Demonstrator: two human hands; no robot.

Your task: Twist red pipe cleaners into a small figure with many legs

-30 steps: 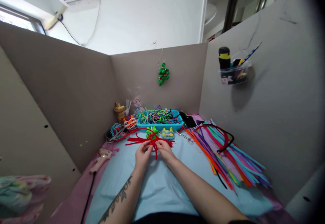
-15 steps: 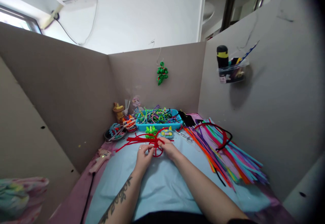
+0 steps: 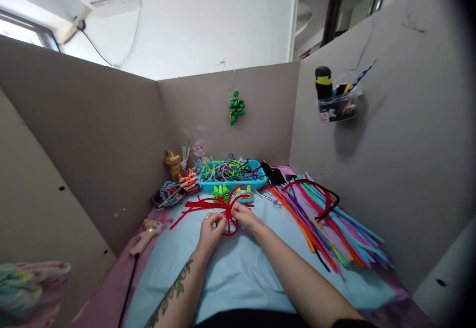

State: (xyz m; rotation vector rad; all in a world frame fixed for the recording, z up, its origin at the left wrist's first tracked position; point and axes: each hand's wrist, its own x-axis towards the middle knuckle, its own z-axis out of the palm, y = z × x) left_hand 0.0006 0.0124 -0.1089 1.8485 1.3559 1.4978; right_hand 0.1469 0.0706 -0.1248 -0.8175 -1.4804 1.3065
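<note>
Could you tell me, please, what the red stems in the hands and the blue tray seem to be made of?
Red stems: probably wire with soft fibre covering; matt, and they hold curves in the air. Blue tray: likely plastic; smooth-looking, evenly coloured walls, gloss unclear.

Nothing legible from where I stand, pale label (image 3: 325,116) on the clear wall bin (image 3: 340,113), too small to read

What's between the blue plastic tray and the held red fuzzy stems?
In the head view, a green fuzzy figure and a blue-and-yellow fuzzy figure.
</note>
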